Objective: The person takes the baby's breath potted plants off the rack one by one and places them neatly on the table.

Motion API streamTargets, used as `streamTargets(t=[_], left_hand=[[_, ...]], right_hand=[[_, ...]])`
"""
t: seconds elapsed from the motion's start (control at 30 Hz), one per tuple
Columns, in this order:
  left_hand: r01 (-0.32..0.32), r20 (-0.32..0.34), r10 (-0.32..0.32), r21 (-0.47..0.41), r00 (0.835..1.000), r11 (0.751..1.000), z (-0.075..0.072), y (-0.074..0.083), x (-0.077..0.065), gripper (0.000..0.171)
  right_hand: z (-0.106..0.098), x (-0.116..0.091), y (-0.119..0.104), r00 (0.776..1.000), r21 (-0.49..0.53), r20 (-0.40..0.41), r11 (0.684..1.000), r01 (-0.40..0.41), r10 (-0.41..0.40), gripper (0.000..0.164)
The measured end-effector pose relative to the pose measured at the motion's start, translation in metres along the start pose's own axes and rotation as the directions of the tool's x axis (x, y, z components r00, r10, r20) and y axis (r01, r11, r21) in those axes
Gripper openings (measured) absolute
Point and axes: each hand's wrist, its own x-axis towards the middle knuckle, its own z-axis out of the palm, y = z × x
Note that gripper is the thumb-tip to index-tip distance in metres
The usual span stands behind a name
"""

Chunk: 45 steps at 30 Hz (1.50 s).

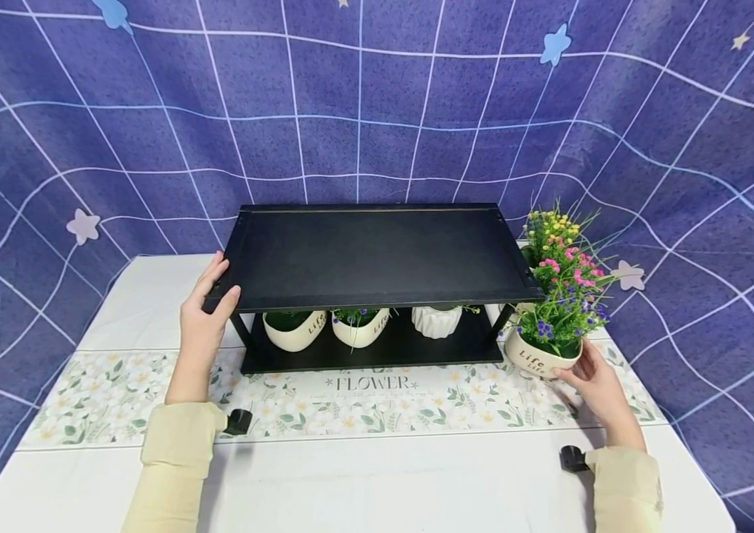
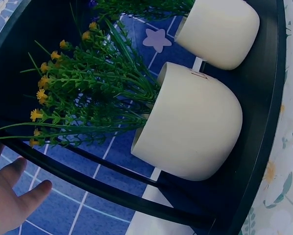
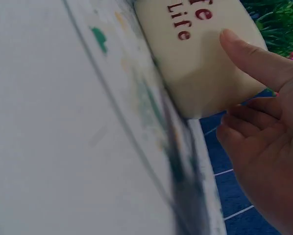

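Note:
My left hand rests against the left edge of a black two-tier shelf, its thumb near the front corner. In the left wrist view, the fingers of that hand are spread beside the shelf's side bar. To the shelf's right, my right hand grips a cream flowerpot lettered "Life", full of purple, pink and yellow artificial flowers. The right wrist view has the thumb on the pot's front and the other fingers curled behind it, close over the table.
Under the top board stand two cream pots and a ribbed white pot, their plants partly hidden. A floral runner printed "FLOWER" crosses the white table. Behind hangs a blue star-patterned cloth.

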Motion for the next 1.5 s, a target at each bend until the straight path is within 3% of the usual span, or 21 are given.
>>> streamTargets(t=[0.1, 0.23, 0.4, 0.5, 0.6, 0.73, 0.8, 0.9, 1.1, 1.2, 1.5], left_hand=[[0.000, 0.004, 0.000, 0.002, 1.000, 1.000, 0.000, 0.000, 0.000, 0.046], [0.007, 0.010, -0.007, -0.004, 1.000, 1.000, 0.000, 0.000, 0.000, 0.046], [0.008, 0.005, -0.008, -0.012, 1.000, 1.000, 0.000, 0.001, -0.001, 0.046], [0.006, -0.001, -0.006, -0.014, 1.000, 1.000, 0.000, 0.000, -0.001, 0.046], [0.008, -0.002, -0.008, -0.014, 1.000, 1.000, 0.000, 0.000, -0.001, 0.046], [0.010, -0.002, -0.010, -0.016, 1.000, 1.000, 0.000, -0.001, 0.000, 0.046], [0.009, -0.003, -0.009, -0.016, 1.000, 1.000, -0.001, -0.002, 0.000, 0.046], [-0.001, -0.007, 0.001, -0.019, 1.000, 1.000, -0.001, -0.001, 0.000, 0.046], [-0.010, -0.012, 0.009, -0.039, 1.000, 0.999, -0.001, -0.001, -0.001, 0.045], [-0.009, -0.015, 0.008, -0.044, 1.000, 0.999, 0.000, -0.003, -0.001, 0.046], [-0.013, -0.013, 0.013, -0.033, 1.000, 0.999, 0.000, -0.004, 0.000, 0.047]], right_hand=[[-0.003, -0.007, -0.009, 1.000, -0.048, -0.021, 0.999, -0.012, 0.011, 0.094], [-0.010, -0.013, -0.029, 0.994, -0.075, -0.093, 0.996, 0.045, -0.052, 0.095], [-0.016, -0.013, -0.066, 0.963, -0.119, -0.238, 0.988, 0.099, -0.125, 0.096], [-0.013, -0.011, -0.090, 0.919, -0.132, -0.361, 0.985, 0.114, -0.155, 0.093], [-0.007, -0.005, -0.112, 0.857, -0.117, -0.452, 0.969, 0.219, -0.248, 0.088], [0.006, 0.005, -0.134, 0.779, -0.074, -0.466, 0.895, 0.439, -0.420, 0.079], [0.014, 0.010, -0.143, 0.764, -0.047, -0.440, 0.861, 0.506, -0.472, 0.077], [0.025, 0.019, -0.155, 0.778, -0.034, -0.375, 0.847, 0.531, -0.504, 0.077], [0.041, 0.037, -0.170, 0.878, -0.208, -0.191, 0.893, 0.400, -0.438, 0.074], [0.045, 0.043, -0.171, 0.914, -0.289, -0.140, 0.898, 0.331, -0.381, 0.074], [0.049, 0.051, -0.165, 0.958, -0.336, -0.076, 0.912, 0.236, -0.276, 0.080]])
